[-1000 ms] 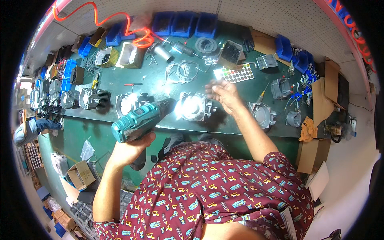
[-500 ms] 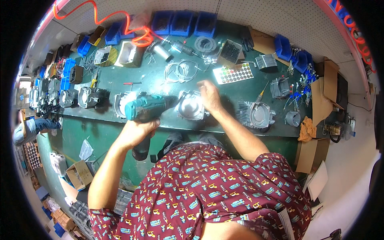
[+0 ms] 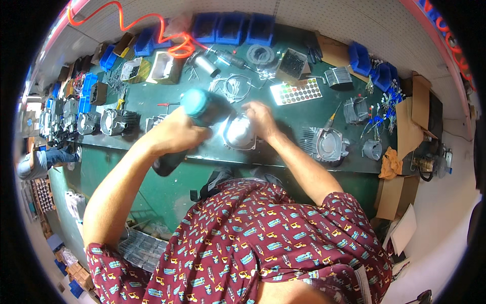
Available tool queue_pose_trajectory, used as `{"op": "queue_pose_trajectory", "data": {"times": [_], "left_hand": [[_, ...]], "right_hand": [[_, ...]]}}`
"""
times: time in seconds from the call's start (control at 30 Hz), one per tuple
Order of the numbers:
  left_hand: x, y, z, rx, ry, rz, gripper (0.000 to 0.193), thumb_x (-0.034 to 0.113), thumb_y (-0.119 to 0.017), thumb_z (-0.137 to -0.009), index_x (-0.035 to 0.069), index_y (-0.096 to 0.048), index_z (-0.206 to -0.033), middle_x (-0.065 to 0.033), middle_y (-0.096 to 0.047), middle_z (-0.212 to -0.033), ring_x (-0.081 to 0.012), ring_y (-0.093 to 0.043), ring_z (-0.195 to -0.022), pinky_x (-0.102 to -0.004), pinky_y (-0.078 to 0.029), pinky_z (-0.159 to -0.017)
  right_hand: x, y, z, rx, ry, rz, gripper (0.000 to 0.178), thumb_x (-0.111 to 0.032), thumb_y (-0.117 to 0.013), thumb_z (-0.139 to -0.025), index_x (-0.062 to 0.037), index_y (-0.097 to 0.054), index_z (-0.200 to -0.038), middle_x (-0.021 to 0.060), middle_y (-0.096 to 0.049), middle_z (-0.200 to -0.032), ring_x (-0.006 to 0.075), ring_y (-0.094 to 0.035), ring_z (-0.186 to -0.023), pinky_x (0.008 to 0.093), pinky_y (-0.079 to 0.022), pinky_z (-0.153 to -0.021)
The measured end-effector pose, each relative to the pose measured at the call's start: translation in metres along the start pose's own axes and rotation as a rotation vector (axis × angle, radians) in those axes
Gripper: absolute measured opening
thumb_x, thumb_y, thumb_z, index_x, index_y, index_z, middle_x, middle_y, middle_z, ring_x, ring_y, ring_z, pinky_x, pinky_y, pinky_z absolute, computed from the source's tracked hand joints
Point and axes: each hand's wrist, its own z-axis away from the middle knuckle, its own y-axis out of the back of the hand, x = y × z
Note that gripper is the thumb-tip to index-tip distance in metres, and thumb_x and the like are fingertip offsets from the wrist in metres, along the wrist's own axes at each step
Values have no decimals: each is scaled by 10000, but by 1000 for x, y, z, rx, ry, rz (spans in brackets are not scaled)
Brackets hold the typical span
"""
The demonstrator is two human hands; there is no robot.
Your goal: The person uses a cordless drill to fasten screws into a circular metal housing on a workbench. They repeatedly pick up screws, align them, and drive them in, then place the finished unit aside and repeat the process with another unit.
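Note:
My left hand (image 3: 177, 133) is wrapped round the grip of a teal and black cordless drill (image 3: 198, 105). The drill is tilted, its front end pointing right toward a round silver metal housing (image 3: 240, 133) at the bench edge. Against the far right side of this housing, my right hand (image 3: 261, 119) has its fingers curled at the rim; their tips are partly hidden. Motion blurs the drill, and its bit cannot be made out. Another metal housing (image 3: 153, 123) sits partly behind my left hand. Farther right lies a finned motor housing (image 3: 326, 144).
A screwdriver (image 3: 332, 115) lies behind the right housing. Behind my hands are coiled cables (image 3: 232, 87), a sheet of round stickers (image 3: 296, 91) and an open box of dark small parts (image 3: 292, 65). Blue bins (image 3: 229, 29) line the back. An orange air hose (image 3: 161, 30) hangs at left.
My left hand has raised the drill and swung it, its body now nearer the housing and turned more end-on. My right hand has shifted slightly left at the housing's rim.

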Motion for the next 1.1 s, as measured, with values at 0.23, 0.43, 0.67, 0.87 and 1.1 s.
{"op": "queue_pose_trajectory", "data": {"times": [0.23,0.43,0.67,0.87,1.1], "left_hand": [[78,-34,-23,-117,-164,-662,331,253,-686,-789,-35,-699,-951,-256,-695,-904,-409,-686,-894,-465,-549,-823],[63,-26,-15,-119,-69,-676,330,278,-715,-787,-16,-704,-938,-238,-703,-888,-391,-692,-878,-461,-551,-810],[23,-2,2,-98,-97,-387,385,211,-727,-818,25,-641,-1144,-200,-702,-986,-340,-677,-904,-416,-538,-822],[-9,-6,37,118,-282,15,476,152,-743,-816,1,-590,-1241,-172,-679,-1095,-274,-657,-1006,-379,-518,-889],[-68,-41,73,232,20,413,365,145,-759,-858,68,-647,-1196,-37,-671,-1065,-157,-590,-954,-331,-508,-848]], "right_hand": [[16,7,1,-43,247,-43,309,-231,-698,-818,-5,-671,-1026,180,-690,-995,330,-675,-911,397,-524,-810],[-7,7,3,-71,-167,-158,287,-190,-561,-930,51,-650,-1057,200,-708,-969,265,-688,-940,374,-528,-840],[9,-6,9,91,-403,-570,196,-35,-571,-906,50,-666,-1055,128,-716,-970,168,-676,-914,294,-525,-811],[6,25,6,180,-619,-641,226,16,-575,-910,54,-658,-1117,116,-714,-1017,162,-676,-915,265,-534,-799],[-13,48,12,216,-670,-1013,193,16,-655,-900,37,-640,-1091,132,-703,-1000,203,-704,-892,292,-594,-765]]}}
